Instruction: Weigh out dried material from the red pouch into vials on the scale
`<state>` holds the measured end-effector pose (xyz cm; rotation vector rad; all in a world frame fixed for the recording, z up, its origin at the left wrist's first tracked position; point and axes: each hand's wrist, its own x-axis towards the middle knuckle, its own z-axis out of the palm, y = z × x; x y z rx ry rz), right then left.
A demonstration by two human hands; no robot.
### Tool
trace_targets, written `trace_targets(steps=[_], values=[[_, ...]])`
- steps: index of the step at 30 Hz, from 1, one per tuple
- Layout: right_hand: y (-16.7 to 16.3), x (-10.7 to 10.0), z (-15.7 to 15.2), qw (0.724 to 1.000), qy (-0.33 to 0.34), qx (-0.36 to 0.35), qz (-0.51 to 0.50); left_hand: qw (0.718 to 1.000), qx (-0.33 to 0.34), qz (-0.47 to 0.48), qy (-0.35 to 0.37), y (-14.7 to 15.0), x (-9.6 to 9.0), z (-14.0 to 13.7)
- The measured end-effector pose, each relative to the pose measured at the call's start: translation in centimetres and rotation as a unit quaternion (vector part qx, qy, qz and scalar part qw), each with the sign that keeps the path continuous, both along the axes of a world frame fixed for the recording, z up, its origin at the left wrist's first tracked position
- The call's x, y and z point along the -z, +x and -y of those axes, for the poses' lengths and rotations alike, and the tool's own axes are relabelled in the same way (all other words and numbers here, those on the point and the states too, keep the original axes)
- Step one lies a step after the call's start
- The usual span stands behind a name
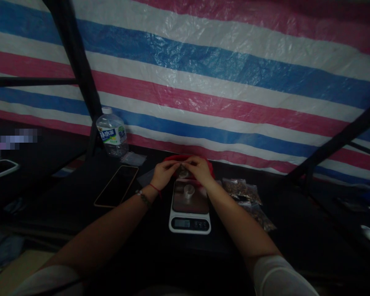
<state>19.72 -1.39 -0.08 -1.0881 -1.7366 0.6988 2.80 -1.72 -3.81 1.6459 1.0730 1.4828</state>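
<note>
My left hand and my right hand meet behind a kitchen scale, fingertips pinched at the top of a small clear plastic bag. Its contents are too dark to make out well. Under and behind the hands lies a red bag, mostly covered by them. On the scale's dark plate stands a small clear cup; the lit display is too blurred to read surely. Right of my right forearm lie several clear bags of brown dried bits.
A large clear bottle stands at the back left beside a dark metal post. Flat clear bags and a phone lie left of my hands. Striped plastic sheeting hangs behind the black table. Another phone lies far left.
</note>
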Motion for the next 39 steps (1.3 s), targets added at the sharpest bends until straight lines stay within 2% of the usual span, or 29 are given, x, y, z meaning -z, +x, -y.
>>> trace_targets(steps=[3,7,11,14,17,21,24,26,28,30,32,33,36,39], values=[[0.4,-0.9,0.1,0.999,0.02,-0.009,0.027,1.0,-0.004,0.017,-0.001,0.0,0.0,0.0],[0.9,-2.0,0.3,0.996,0.061,-0.003,0.059,0.999,0.026,0.043,-0.004,0.3,0.3,0.1],[3.1,-3.2,1.5,0.993,0.073,0.086,0.042,0.998,0.028,0.061,-0.01,0.5,0.4,0.2],[7.0,-4.0,3.8,0.983,0.096,0.159,0.003,0.998,-0.013,0.063,-0.01,0.3,0.3,0.0],[11.7,-4.0,7.3,0.967,0.078,0.241,-0.02,0.997,-0.054,0.049,0.004,0.1,0.3,-0.1],[16.4,-2.3,11.1,0.96,0.008,0.279,-0.005,0.996,-0.069,0.039,0.03,-0.2,0.5,-0.3],[17.9,0.2,12.4,0.956,-0.061,0.265,0.108,0.992,-0.097,0.064,0.05,-1.1,0.2,-1.2],[18.0,2.0,13.0,0.936,-0.059,0.264,0.227,0.981,-0.152,0.101,0.064,-2.1,-0.4,-2.2],[17.4,3.5,13.7,0.909,-0.015,0.279,0.308,0.966,-0.225,0.1,0.073,-3.6,-1.1,-3.2],[16.2,4.8,14.7,0.9,0.013,0.256,0.352,0.963,-0.265,0.025,0.047,-5.2,-1.7,-3.9],[14.7,5.9,16.0,0.9,0.018,0.204,0.385,0.963,-0.232,-0.136,-0.011,-6.6,-1.9,-4.1],[13.9,6.3,16.7,0.897,0.007,0.183,0.403,0.953,-0.194,-0.229,-0.042,-7.1,-1.7,-4.0],[12.5,7.4,18.1,0.868,-0.046,0.168,0.466,0.878,-0.094,-0.459,-0.1,-7.6,-0.9,-2.7],[12.7,7.9,18.5,0.837,-0.084,0.188,0.507,0.813,-0.04,-0.563,-0.143,-7.0,-0.2,-1.4]])
